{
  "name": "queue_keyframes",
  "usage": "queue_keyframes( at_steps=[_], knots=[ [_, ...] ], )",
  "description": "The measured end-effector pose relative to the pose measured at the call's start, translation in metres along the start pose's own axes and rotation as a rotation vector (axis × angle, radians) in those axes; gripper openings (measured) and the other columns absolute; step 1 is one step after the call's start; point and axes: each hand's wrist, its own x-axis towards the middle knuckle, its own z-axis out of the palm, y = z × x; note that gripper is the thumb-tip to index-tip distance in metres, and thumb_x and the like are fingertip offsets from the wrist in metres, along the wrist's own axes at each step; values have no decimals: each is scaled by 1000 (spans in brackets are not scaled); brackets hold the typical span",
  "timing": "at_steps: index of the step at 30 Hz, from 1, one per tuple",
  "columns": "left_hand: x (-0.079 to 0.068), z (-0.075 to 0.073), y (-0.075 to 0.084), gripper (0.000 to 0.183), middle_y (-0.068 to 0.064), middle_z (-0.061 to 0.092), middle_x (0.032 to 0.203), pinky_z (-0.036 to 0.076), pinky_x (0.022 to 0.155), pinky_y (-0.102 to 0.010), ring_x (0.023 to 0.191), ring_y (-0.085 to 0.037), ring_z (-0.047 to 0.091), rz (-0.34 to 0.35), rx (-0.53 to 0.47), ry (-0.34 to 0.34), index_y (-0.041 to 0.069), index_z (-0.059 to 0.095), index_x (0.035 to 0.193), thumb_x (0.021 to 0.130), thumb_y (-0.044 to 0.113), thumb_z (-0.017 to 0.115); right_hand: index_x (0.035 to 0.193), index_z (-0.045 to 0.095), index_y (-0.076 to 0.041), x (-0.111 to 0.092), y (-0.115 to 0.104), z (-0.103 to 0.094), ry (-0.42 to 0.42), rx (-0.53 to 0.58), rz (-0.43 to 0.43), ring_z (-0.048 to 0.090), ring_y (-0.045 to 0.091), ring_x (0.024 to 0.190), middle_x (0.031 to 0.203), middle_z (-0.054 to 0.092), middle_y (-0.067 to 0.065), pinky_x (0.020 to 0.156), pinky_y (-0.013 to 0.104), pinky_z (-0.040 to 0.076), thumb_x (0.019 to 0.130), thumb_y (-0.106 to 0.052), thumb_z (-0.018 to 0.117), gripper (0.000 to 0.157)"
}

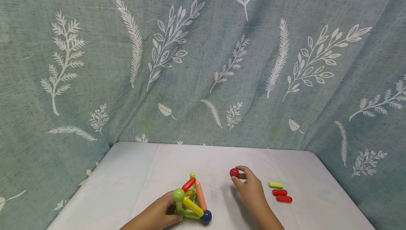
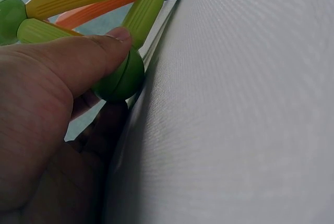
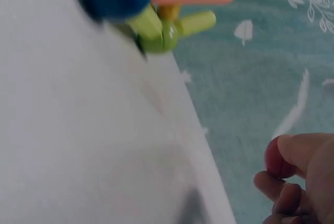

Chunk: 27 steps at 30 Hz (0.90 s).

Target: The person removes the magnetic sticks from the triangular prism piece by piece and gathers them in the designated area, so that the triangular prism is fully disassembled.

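Note:
My left hand (image 1: 163,211) grips a frame of coloured rods and balls on the white table. In the left wrist view its thumb lies over a green ball (image 2: 122,80) at the base. The frame has a light green ball (image 1: 178,195) on top, a dark blue ball (image 1: 206,217) at the near right corner, yellow rods (image 1: 193,206), an orange rod (image 1: 201,196) and a red rod (image 1: 189,185). My right hand (image 1: 252,189) pinches a red ball (image 1: 234,172) between thumb and fingers, above the table and to the right of the frame, apart from it.
To the right of my right hand lie a loose yellow-green rod (image 1: 276,185) and two red rods (image 1: 280,192), close together. The white table (image 1: 127,173) ends at a green leaf-patterned cloth (image 1: 196,64) hanging behind and at both sides.

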Motion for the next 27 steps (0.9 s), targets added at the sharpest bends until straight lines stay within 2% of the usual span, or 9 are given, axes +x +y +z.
queue_keyframes(
  at_steps=[5,9,13,16,24,27],
  knots=[
    [-1,0,1,28,11,63,126,49,107,-54,116,-5,61,-6,-7,-2,32,66,108,88,31,85,134,66,-22,8,13,-15,26,-69,-6,67,24,100,118,76,4,72,31,58,93,-24,81,44],
    [-1,-1,1,26,11,63,127,49,108,-54,119,-10,63,-4,-14,3,32,67,107,88,30,85,134,68,-21,14,24,-23,29,-84,-1,66,27,106,124,74,6,73,35,59,92,-26,82,45],
    [0,-1,2,25,11,63,126,50,107,-54,119,-10,63,0,-8,5,32,65,105,89,32,84,131,72,-19,17,33,-27,-11,-123,-2,62,30,121,127,72,7,92,50,58,91,-29,83,43],
    [0,0,2,26,12,62,124,51,106,-52,116,-8,63,0,-14,2,32,65,106,89,32,84,128,74,-19,19,38,-26,-54,-160,6,59,34,131,130,70,7,106,61,50,89,-30,85,41],
    [-1,0,1,27,12,63,124,50,107,-51,118,-7,60,6,0,0,31,63,105,89,33,84,127,75,-18,18,43,-21,-124,-189,67,56,41,132,137,65,15,104,67,48,88,-27,86,41],
    [-1,1,1,26,12,62,123,52,106,-46,116,-5,60,11,9,0,31,62,103,90,34,84,127,74,-18,18,44,-20,-129,-192,75,56,42,131,138,64,16,103,68,48,88,-26,86,42]
  ],
)
